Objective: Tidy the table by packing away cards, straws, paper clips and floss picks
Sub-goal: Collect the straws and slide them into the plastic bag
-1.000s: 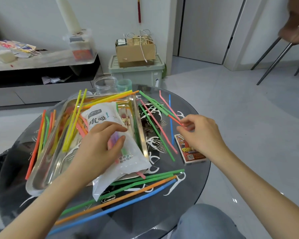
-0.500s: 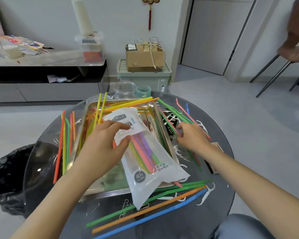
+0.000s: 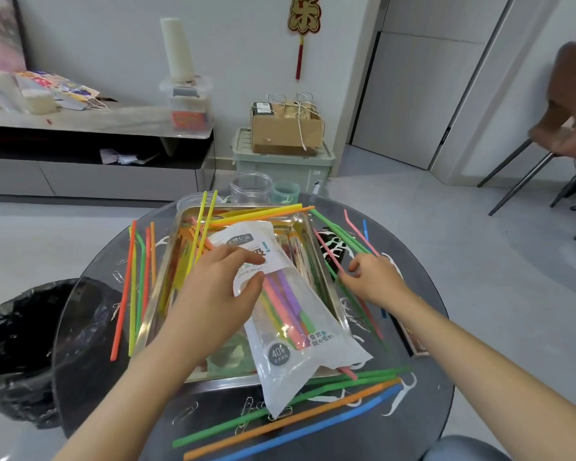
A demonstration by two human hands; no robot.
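A clear plastic straw bag (image 3: 300, 344) with several coloured straws inside lies across a metal tray (image 3: 160, 294) on the round glass table (image 3: 423, 294). My left hand (image 3: 220, 291) grips the bag near its printed top. My right hand (image 3: 376, 281) is just right of the tray, fingers curled, pinching a pink straw (image 3: 328, 249) among loose green and pink ones. More straws lie left of the tray (image 3: 133, 287) and along the front (image 3: 313, 414). Paper clips (image 3: 183, 415) and white floss picks (image 3: 396, 400) are scattered on the glass. A card box (image 3: 416, 344) shows under my right forearm.
A clear jar (image 3: 250, 188) and a green cup (image 3: 285, 193) stand behind the tray. A black bin bag (image 3: 17, 344) sits on the floor at the left. A chair (image 3: 546, 154) stands far right, with a green crate and cardboard box (image 3: 286, 134) behind the table.
My right hand moved left from the card box to the straws beside the tray. My left hand turned the bag lengthwise along the tray. The view rose.
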